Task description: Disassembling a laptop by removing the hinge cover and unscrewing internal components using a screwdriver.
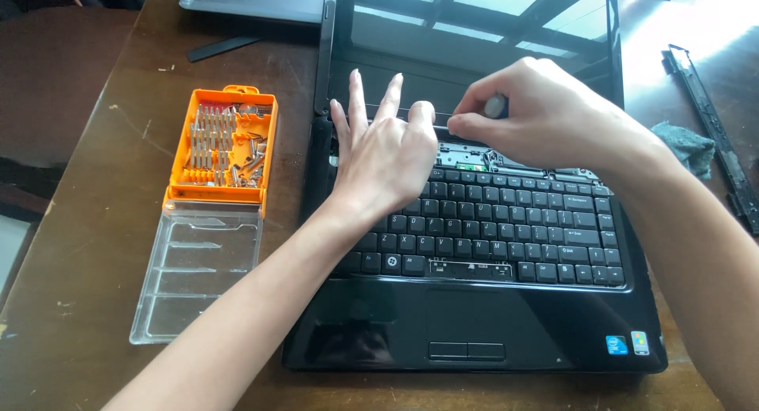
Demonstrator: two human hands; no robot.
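An open black laptop (474, 324) lies on a dark wooden table (87, 245). Its keyboard (506, 229) has a gap along the top edge where inner parts show. My left hand (383, 154) rests flat on the keyboard's upper left, fingers spread toward the hinge. My right hand (545, 115) hovers over the top strip of the keyboard, its fingers pinched around a small grey screwdriver handle (496, 106) that points down at the strip. The tool's tip is hidden behind my fingers.
An orange bit case (225, 142) with several metal bits lies left of the laptop, its clear lid (198, 273) folded open toward me. A long black plastic strip (715, 134) and a grey cloth (686, 146) lie at the right. A dark flat device (253, 0) sits at the back.
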